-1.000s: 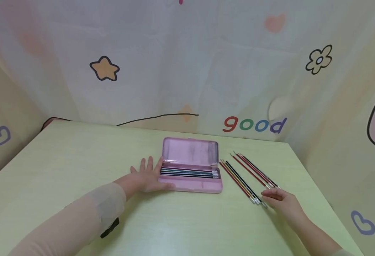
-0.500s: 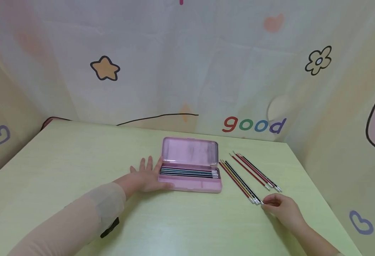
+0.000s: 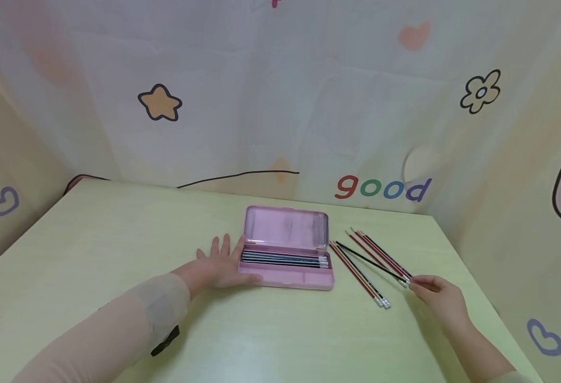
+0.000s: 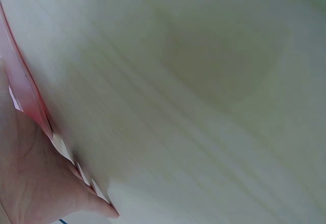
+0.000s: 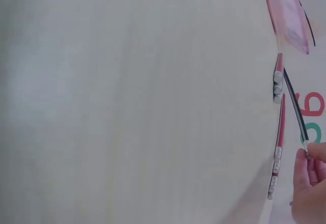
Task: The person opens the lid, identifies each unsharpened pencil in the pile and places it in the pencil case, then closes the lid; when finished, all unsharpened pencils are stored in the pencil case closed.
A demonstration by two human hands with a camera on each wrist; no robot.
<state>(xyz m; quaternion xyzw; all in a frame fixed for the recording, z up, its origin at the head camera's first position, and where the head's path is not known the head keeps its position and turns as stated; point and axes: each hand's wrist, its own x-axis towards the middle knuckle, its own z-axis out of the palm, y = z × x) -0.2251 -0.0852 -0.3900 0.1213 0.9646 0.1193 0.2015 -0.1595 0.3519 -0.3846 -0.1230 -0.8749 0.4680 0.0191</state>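
Observation:
A pink pencil case point(image 3: 271, 276) lies with its lid point(image 3: 285, 227) raised, several dark pencils point(image 3: 280, 258) side by side in its rear compartment. My left hand point(image 3: 220, 267) rests spread against the case's left end, thumb along its front edge; the left wrist view shows that hand point(image 4: 41, 178) beside the pink edge. With thumb and fingers my right hand point(image 3: 440, 300) pinches the end of a black pencil point(image 3: 371, 260), which slants across the gap between two groups of pencils. In the right wrist view that hand point(image 5: 311, 183) holds the black pencil point(image 5: 296, 104) by its end.
Right of the case lies a group of pencils point(image 3: 357, 274), red, yellow and black. Farther right is another group of red and black pencils point(image 3: 381, 250). A printed curtain point(image 3: 261, 106) stands behind the table point(image 3: 117, 229).
My right hand has closed on a black pencil's end at the near group, and has lifted that end and carried it right and away from me. The left hand keeps its place.

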